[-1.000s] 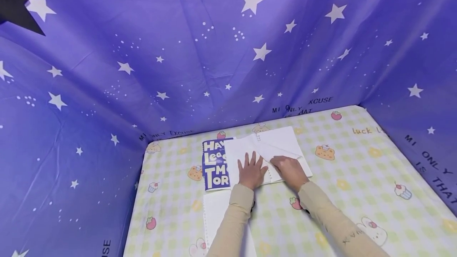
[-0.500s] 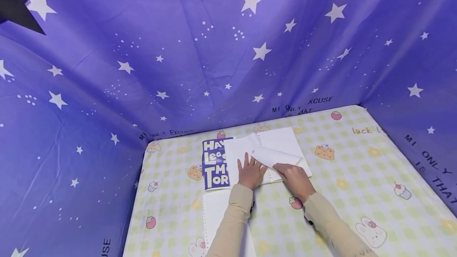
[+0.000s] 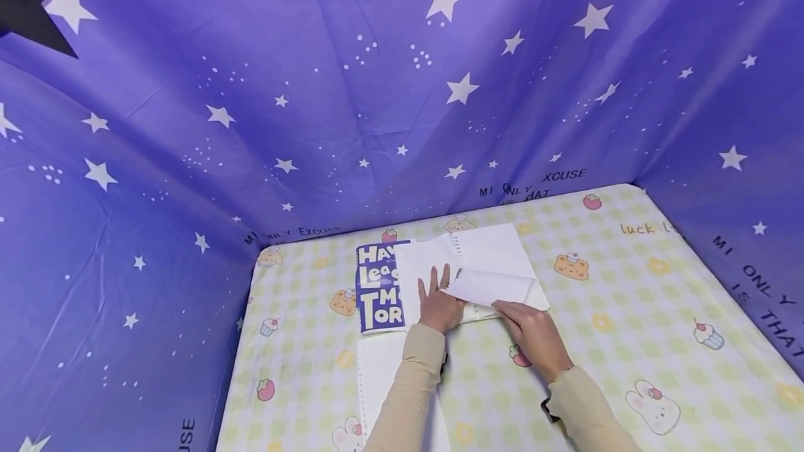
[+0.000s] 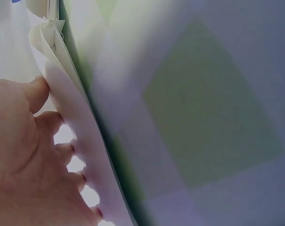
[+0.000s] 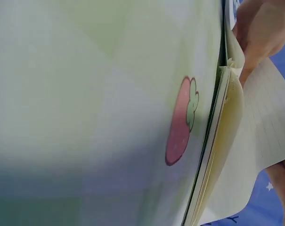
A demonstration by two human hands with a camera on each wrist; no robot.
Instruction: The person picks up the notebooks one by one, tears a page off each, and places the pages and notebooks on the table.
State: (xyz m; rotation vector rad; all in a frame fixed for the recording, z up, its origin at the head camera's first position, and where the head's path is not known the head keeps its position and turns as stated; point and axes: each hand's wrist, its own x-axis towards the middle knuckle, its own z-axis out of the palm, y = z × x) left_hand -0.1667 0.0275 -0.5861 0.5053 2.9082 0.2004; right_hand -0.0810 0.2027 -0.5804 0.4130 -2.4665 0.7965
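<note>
An open notebook with white pages and a row of binding holes along its middle lies on the table. My left hand rests with spread fingers on the left page, beside the binding; the left wrist view also shows this hand along the page edge. My right hand pinches the near edge of a white page, which is folded over toward me across the right side. The upper part of that page's inner edge looks ragged and stands away from the binding. In the right wrist view the lifted page shows faint ruled lines.
A blue booklet with large white letters lies partly under the notebook's left side. Nearer me is a white sheet with a perforated left edge, partly under the left sleeve. A checked cloth covers the table; starry blue curtains stand around it.
My right hand has moved toward me and right, drawing the page with it. More of the page's inner edge has come away from the binding. My left hand has stayed in place.
</note>
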